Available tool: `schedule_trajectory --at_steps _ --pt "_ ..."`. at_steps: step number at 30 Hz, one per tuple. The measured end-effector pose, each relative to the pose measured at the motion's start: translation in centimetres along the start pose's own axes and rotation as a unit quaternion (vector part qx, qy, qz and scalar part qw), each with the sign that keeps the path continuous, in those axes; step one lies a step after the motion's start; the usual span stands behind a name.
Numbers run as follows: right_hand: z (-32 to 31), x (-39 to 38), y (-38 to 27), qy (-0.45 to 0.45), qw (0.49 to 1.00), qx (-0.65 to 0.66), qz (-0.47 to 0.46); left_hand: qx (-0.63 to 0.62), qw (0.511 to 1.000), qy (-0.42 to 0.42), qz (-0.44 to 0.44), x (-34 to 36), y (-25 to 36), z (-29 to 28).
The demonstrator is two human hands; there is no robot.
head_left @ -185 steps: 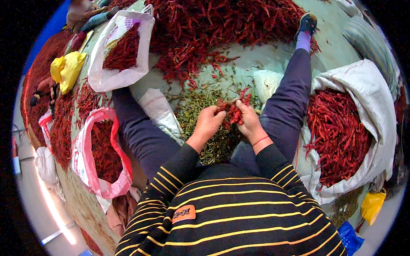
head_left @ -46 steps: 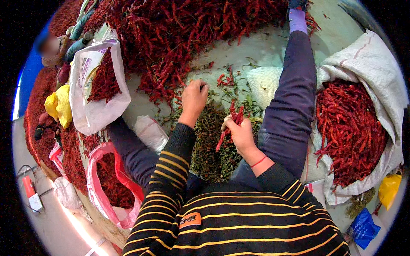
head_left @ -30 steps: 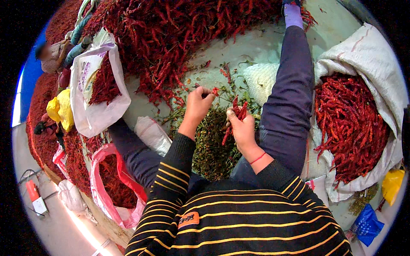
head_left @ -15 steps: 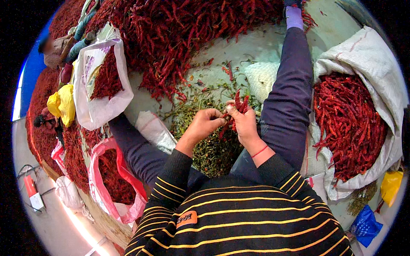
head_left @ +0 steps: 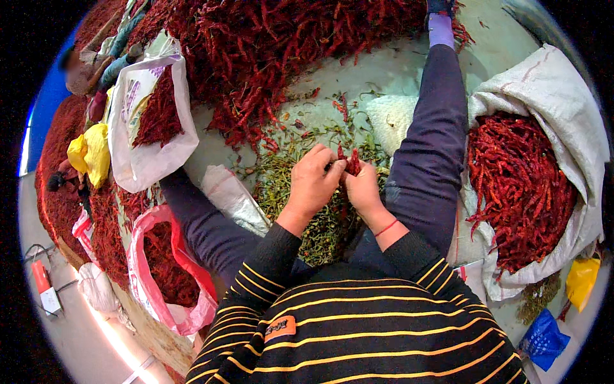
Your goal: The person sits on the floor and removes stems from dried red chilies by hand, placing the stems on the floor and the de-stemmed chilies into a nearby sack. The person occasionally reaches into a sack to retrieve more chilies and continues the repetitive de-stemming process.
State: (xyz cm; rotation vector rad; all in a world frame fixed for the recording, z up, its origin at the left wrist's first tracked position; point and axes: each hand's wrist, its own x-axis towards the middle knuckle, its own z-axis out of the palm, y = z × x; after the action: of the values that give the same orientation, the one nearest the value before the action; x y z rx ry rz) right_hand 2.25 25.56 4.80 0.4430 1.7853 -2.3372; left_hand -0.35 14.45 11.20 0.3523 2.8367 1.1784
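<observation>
Both hands meet over a heap of greenish stems and chilli scraps (head_left: 291, 221) between my legs. My right hand (head_left: 366, 192), a red string round its wrist, is closed round several dried red chillies (head_left: 354, 162), their tips showing above the thumb. Curled inward, the fingers of my left hand (head_left: 313, 182) pinch at a chilli beside the right thumb. What lies right between those fingertips is partly hidden. More chillies spill from a large heap (head_left: 307, 32) in front of me.
An open white woven sack (head_left: 537, 86) of red chillies stands at my right. Left are a white bag (head_left: 118, 153), a pink-rimmed bag (head_left: 208, 307) and a yellow bag (head_left: 96, 157). Another person's arm (head_left: 115, 67) shows at upper left. Blue (head_left: 543, 339) and yellow (head_left: 582, 281) bags lie lower right.
My left hand has moved slightly up and right, with its fingers curled closer to the right thumb. The chillies in my right hand now stick out less.
</observation>
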Motion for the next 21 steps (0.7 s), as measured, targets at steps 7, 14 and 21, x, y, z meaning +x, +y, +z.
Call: schedule_trajectory --at_steps 7,14,21 --pt "0.2 -0.9 -2.4 -0.084 0.996 -0.009 -0.02 -0.472 0.843 0.001 -0.258 -0.6 -4.2 2.7" --pt "-0.1 -1.3 -2.9 -0.147 0.967 -0.164 -0.13 0.061 0.986 0.059 -0.141 5.9 -8.6 3.5" --pt "0.1 -1.3 -2.5 -0.033 0.995 -0.073 -0.065 0.223 0.963 0.044 -0.145 12.4 -6.3 8.5"
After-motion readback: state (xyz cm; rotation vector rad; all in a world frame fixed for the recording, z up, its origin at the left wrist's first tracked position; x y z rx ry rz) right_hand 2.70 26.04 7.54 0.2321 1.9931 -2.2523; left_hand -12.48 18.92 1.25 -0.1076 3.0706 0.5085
